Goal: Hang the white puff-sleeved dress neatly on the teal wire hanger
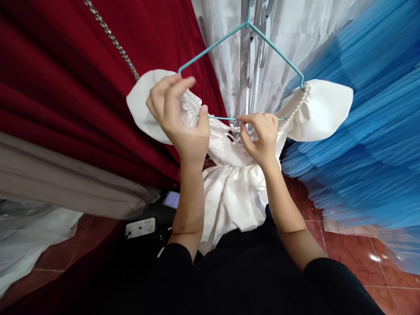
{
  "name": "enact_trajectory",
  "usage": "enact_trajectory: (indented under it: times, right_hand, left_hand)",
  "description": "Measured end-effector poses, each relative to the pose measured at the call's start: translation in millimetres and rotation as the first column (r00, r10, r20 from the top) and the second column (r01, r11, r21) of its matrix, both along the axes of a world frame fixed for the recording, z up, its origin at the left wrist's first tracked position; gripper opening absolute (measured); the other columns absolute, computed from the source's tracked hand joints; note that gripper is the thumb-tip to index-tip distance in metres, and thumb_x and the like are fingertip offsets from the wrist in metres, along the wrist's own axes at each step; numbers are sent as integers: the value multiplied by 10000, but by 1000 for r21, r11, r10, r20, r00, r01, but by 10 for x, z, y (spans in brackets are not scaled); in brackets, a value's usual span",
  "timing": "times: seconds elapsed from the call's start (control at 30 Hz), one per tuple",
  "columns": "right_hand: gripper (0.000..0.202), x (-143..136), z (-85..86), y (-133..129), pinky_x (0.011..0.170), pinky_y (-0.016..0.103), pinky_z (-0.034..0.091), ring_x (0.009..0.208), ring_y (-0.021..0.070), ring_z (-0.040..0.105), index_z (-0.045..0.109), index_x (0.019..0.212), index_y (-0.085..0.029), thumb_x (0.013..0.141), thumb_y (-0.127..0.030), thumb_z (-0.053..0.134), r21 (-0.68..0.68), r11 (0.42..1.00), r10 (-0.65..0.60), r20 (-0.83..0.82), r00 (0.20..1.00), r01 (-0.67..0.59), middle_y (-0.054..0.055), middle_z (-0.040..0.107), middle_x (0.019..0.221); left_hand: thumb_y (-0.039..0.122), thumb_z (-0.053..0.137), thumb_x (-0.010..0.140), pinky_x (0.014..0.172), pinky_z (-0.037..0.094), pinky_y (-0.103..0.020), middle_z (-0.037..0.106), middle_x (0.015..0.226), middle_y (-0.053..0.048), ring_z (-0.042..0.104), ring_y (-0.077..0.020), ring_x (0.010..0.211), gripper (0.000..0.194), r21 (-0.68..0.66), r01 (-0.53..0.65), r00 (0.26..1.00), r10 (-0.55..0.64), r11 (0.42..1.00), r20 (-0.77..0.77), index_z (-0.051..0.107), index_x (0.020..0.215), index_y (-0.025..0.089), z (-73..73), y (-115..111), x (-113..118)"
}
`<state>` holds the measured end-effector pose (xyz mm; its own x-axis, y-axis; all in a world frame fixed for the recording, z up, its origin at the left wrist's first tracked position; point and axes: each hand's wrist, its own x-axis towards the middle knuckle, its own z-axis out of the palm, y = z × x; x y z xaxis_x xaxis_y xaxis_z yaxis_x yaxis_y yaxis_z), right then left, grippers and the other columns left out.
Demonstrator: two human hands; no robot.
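Note:
A white dress with puffed sleeves and a pearl-beaded neckline hangs from a light-blue clothes hanger. My left hand is at the left shoulder of the dress, with fingers spread and slightly blurred, in front of the left sleeve. Thumb and index finger of my right hand are pinched together at the hanger's lower bar, just above the middle of the neckline. Whether a bit of the neckline is also in that pinch is hidden. The right sleeve puffs out beyond the hanger's end.
Dark red fabric hangs on the left, with a beaded strand across it. Blue tulle fills the right side, and pale sheer fabric hangs behind. Two phones, one white, lie on a black surface. The floor has red tiles.

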<state>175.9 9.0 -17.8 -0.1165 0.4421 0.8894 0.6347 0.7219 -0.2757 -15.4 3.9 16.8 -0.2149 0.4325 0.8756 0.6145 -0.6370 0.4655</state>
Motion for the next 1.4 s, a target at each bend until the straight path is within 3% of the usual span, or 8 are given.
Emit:
enact_trajectory:
  times: [0.23,0.43,0.6,0.73,0.9,1.07,1.23,1.4]
  right_hand:
    - [182,209,-22,74,933,413,409,897,211,663,707,1109,-269,1075,-187,548,-34,999,4,65,998,-2,-4,787,980]
    - [207,215,-11,70,902,397,408,867,198,643,712,1127,-263,1044,-138,569,45,999,26,66,997,-29,-10,781,969]
    - [253,268,-24,87,915,407,417,906,200,651,704,1189,-273,1047,-136,546,62,996,59,89,994,-65,-6,781,1029]
    - [245,403,-12,113,940,423,432,919,207,647,711,1164,-276,1058,-159,524,30,998,57,136,989,-61,3,772,1028]
    - [257,479,12,88,932,426,448,928,208,660,718,1177,-276,1059,-167,518,33,999,33,184,982,-40,12,779,1051]
    - [259,467,24,62,934,425,449,925,203,664,723,1162,-275,1043,-144,534,26,999,39,169,985,-44,5,784,1042]
    - [298,389,61,20,897,406,440,939,189,692,719,1177,-272,1026,-94,534,17,988,152,99,984,-154,-6,784,1044]
    - [306,357,77,-2,895,409,438,966,189,707,726,1196,-278,1038,-112,523,3,985,171,82,982,-172,-4,786,1055]
  left_hand:
    - [-160,575,877,1046,605,-328,733,1050,-51,716,-169,1054,344,-24,-140,989,141,990,38,697,1090,81,136,296,-298]
    - [-266,528,826,812,556,-201,655,886,3,639,-99,841,341,-139,-261,890,294,955,348,661,939,27,336,398,-581]
    - [-268,503,828,693,483,-170,565,794,44,527,-69,702,378,-108,-336,769,338,936,542,583,845,101,85,289,-700]
    - [-164,574,882,747,531,-188,616,835,24,595,-81,732,278,-102,-183,807,209,978,553,600,908,111,-182,168,-605]
    - [-94,518,889,796,552,-228,684,826,-21,676,-132,808,226,-130,-54,704,130,990,698,652,905,87,-341,158,-581]
    - [-49,566,813,721,513,-193,673,763,11,650,-111,732,198,-256,11,799,145,967,584,654,875,117,-388,10,-682]
    - [68,729,743,574,418,-191,668,680,25,566,-96,591,129,-550,126,932,91,825,351,730,842,150,-455,-264,-790]
    - [205,756,840,724,551,-290,801,882,-25,730,-179,792,111,-319,88,988,-43,944,146,827,925,216,-419,-410,-612]
